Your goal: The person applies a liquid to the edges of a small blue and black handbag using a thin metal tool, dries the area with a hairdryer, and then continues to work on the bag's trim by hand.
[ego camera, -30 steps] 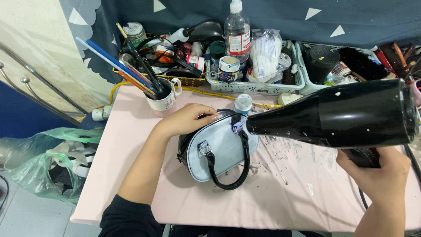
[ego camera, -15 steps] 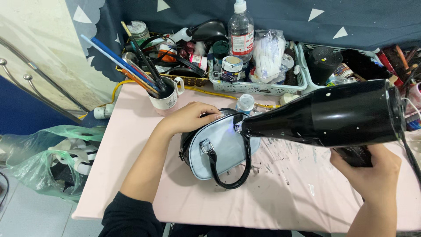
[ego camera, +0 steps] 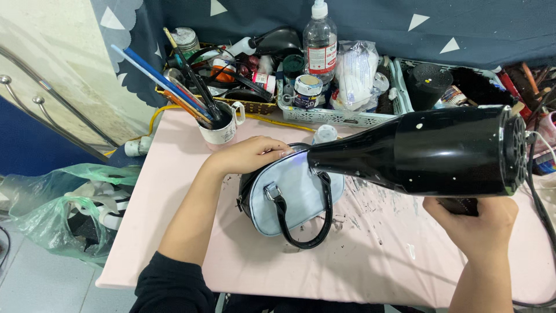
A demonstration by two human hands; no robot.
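Dryer (ego camera: pixel 440 152) nozzle has crept closer to the bag (ego camera: pixel 292 194), right hand (ego camera: pixel 472 219) fingers wrapped round its handle, left hand (ego camera: pixel 252 155) fingers together flat on bag's top edge.

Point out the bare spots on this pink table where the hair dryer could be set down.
Bare table lies left of the handbag, between the mug of brushes and the near edge. Another patch sits in front of the handbag, left of the right hand. The back edge is crowded by the white basket and bottles.
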